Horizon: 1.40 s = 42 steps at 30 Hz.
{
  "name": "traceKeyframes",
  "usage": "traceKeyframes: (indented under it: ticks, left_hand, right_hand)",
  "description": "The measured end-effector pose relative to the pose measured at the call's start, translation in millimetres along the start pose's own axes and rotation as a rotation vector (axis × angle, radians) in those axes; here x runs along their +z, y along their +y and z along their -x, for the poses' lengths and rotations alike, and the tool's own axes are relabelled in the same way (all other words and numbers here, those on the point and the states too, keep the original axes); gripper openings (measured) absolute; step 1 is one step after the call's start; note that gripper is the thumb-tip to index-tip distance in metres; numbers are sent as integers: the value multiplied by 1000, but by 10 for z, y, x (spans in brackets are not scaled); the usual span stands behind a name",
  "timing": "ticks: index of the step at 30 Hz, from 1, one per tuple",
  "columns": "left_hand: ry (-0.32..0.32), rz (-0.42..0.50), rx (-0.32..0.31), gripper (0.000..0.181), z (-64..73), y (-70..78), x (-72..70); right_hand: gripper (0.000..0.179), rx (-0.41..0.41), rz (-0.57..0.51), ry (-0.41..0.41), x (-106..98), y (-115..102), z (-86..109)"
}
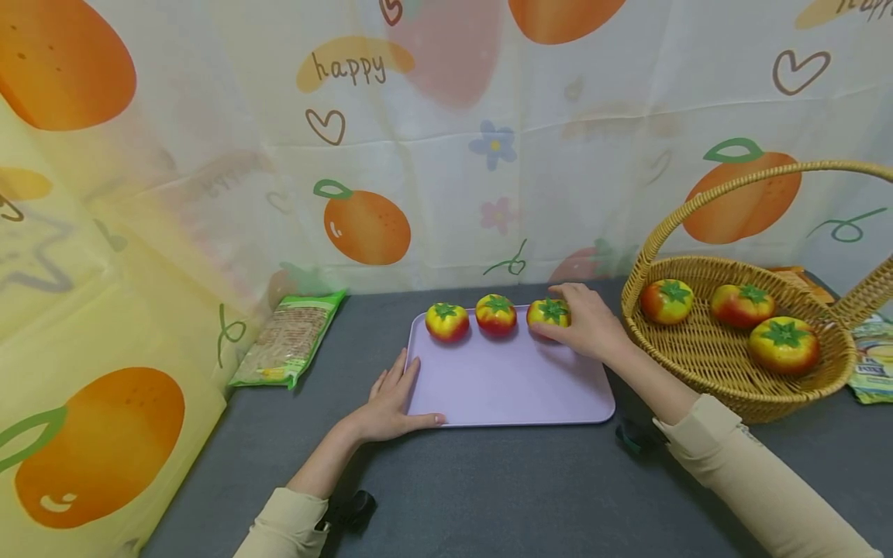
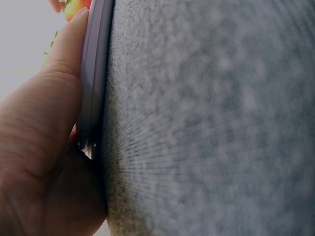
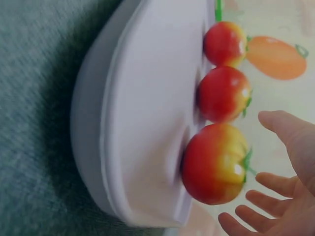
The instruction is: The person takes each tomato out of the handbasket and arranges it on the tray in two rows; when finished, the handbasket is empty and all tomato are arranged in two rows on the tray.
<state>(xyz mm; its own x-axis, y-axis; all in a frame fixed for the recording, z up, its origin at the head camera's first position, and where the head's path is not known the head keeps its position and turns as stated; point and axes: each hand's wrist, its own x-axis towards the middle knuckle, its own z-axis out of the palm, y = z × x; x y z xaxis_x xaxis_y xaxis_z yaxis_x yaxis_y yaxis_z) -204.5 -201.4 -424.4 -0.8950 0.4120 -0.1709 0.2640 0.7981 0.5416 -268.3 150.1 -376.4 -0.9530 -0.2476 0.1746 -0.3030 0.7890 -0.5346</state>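
Three red-and-yellow toy tomatoes with green star-shaped tops stand in a row along the back of a lilac tray (image 1: 502,387): a left tomato (image 1: 446,323), a middle tomato (image 1: 496,316) and a right tomato (image 1: 547,312). My right hand (image 1: 589,322) is beside the right tomato. In the right wrist view its fingers (image 3: 268,204) are spread, with a gap between them and that tomato (image 3: 214,164). At the tray's front left corner rests my left hand (image 1: 387,403), fingers straight along the side. Its thumb (image 2: 64,49) lies on the front rim in the left wrist view.
To the right, a wicker basket (image 1: 698,353) with a tall handle holds three more tomatoes. A green-edged packet (image 1: 289,339) lies at the left, and another packet (image 1: 875,356) is partly hidden behind the basket. A printed cloth (image 1: 432,155) hangs behind the grey table (image 1: 488,496).
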Motion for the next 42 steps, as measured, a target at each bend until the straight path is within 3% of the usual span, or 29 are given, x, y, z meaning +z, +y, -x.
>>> traceKeyframes:
  ticks: [7,20,30,42]
  left_hand:
    - [7,2,6,111,-1,5,0]
    - [8,10,-2,112,4,1,7]
    - [9,5,14,111,-10,-8,13]
    - [10,7,11,110,-8,-11,13]
  right_hand:
    - [63,-77,-21,71,-128,-75,171]
    - [30,-181,-23,239,-454,-99,582]
    - [11,-126,-18,323,-725,206,839]
    - [25,-41,68,246,-906,699,761]
